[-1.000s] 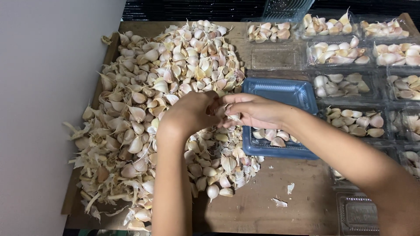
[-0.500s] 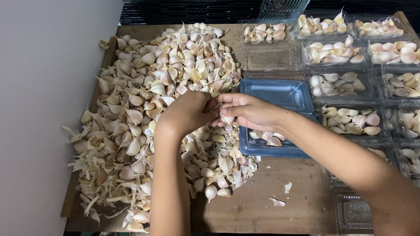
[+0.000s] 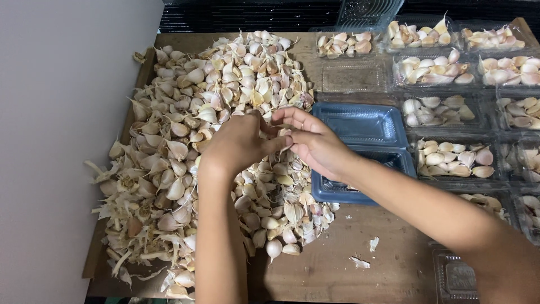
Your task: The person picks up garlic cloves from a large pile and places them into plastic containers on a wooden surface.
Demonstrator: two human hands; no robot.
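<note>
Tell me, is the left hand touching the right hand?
Touching. The head view shows the left hand and right hand meeting at their fingertips above the garlic pile.

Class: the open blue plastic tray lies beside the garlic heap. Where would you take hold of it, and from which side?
Probably grip the blue tray by its far rim, coming from above at the back. That lid half lies flat, bare and empty, while the right hand and forearm cover the near half and the garlic heap crowds its left edge.

Our hands (image 3: 281, 141) meet over the garlic clove pile (image 3: 185, 146), which blocks the board's left half. Clear trays of cloves (image 3: 444, 70) crowd the right, with the blue tray (image 3: 360, 126) between. We see bare wood (image 3: 371, 276) open at the near edge.
</note>
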